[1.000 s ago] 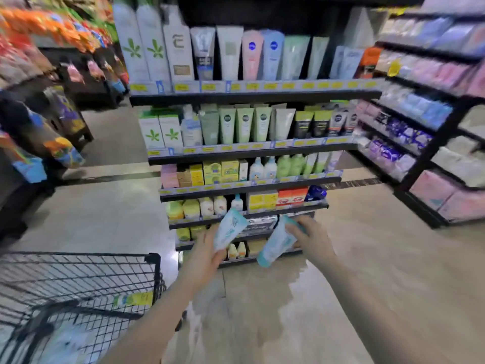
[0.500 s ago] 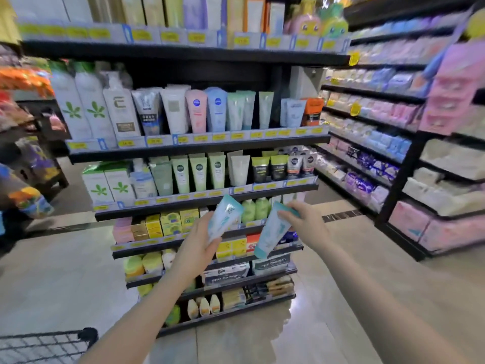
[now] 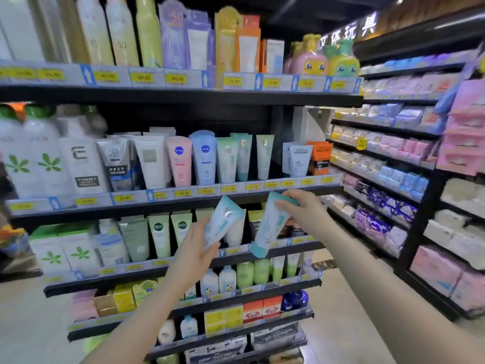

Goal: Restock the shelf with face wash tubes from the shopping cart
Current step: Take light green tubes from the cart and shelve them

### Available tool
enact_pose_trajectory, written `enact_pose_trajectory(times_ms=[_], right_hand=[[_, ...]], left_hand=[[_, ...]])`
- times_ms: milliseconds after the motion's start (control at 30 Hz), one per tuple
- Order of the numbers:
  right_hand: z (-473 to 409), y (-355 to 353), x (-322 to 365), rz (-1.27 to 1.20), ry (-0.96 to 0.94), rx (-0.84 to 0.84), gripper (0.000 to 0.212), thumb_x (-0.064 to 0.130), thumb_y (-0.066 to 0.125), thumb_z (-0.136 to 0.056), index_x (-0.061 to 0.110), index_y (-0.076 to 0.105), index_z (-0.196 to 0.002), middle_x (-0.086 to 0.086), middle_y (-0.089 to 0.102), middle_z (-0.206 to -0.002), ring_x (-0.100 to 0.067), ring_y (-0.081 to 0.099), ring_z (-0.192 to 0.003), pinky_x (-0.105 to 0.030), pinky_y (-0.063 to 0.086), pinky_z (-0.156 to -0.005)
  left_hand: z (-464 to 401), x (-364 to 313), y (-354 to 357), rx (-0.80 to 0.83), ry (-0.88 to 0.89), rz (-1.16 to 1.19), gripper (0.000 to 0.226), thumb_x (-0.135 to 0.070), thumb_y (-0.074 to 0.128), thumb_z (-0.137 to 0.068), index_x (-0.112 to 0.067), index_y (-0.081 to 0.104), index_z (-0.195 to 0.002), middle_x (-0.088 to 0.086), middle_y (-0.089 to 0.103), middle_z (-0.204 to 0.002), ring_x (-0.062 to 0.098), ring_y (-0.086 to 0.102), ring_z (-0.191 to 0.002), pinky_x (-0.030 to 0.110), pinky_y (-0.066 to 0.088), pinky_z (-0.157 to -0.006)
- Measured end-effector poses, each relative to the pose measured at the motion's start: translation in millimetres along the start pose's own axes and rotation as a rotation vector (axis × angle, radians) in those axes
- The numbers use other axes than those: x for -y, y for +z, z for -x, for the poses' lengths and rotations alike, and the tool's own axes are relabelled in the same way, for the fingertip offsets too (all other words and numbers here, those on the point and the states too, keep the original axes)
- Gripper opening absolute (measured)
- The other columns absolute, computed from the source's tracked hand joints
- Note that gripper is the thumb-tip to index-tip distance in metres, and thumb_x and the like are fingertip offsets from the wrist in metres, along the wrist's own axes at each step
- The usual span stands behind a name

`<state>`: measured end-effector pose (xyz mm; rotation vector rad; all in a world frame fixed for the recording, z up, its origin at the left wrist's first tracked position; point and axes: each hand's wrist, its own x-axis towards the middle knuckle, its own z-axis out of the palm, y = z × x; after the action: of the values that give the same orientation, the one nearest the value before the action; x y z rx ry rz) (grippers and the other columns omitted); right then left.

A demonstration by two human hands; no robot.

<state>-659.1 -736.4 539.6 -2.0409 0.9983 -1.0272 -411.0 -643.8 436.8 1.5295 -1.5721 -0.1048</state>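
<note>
Two face wash tubes in transit: the left hand (image 3: 195, 248) is gripping one tube (image 3: 223, 223) and the right hand (image 3: 301, 208) is gripping the other tube (image 3: 270, 227), both tilting up-right, with the right nearer the matching shelf row (image 3: 262, 185) above.

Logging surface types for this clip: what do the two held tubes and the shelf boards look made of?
Left tube and right tube: likely soft plastic, glossy, with sheen and flat crimped ends. Shelf boards: dark and matte, possibly painted metal; the picture leaves it open.
</note>
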Motion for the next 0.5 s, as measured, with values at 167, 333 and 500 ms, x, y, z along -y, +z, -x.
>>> enact_pose_trajectory(times_ms=[167, 333, 500], right_hand=[[-71.4, -15.9, 16.1, 0.000, -0.152, -0.019, 0.017, 0.020, 0.056, -0.092, 0.004, 0.062, -0.093, -0.008, 0.061, -0.082, -0.021, 0.062, -0.074, -0.031, 0.055, -0.060], [-140.8, -29.6, 26.3, -0.058, -0.280, -0.022, 0.016, 0.018, 0.058, -0.091, 0.026, 0.061, -0.077, 0.003, 0.060, -0.077, -0.021, 0.063, -0.078, -0.047, 0.058, -0.068], [-201.0, -34.4, 23.1, -0.002, -0.391, -0.009, 0.008, 0.023, 0.058, -0.091, 0.017, 0.061, -0.086, -0.005, 0.063, -0.081, -0.025, 0.064, -0.079, -0.047, 0.057, -0.066]], left_hand=[[-43.5, 10.1, 2.7, -0.046, 0.000, -0.045, 0.064, -0.032, 0.056, -0.089, -0.034, 0.019, -0.141, -0.011, 0.035, -0.138, 0.004, 0.047, -0.110, 0.034, 0.047, -0.085], [-70.6, 11.0, 9.5, -0.174, -0.056, -0.098, 0.065, -0.034, 0.058, -0.088, -0.032, 0.021, -0.141, -0.012, 0.037, -0.136, 0.004, 0.045, -0.114, 0.035, 0.048, -0.088], [-93.8, 4.1, 19.1, -0.286, -0.082, -0.113, 0.065, -0.029, 0.060, -0.087, -0.027, 0.025, -0.141, -0.012, 0.037, -0.137, 0.003, 0.039, -0.121, 0.026, 0.039, -0.093]])
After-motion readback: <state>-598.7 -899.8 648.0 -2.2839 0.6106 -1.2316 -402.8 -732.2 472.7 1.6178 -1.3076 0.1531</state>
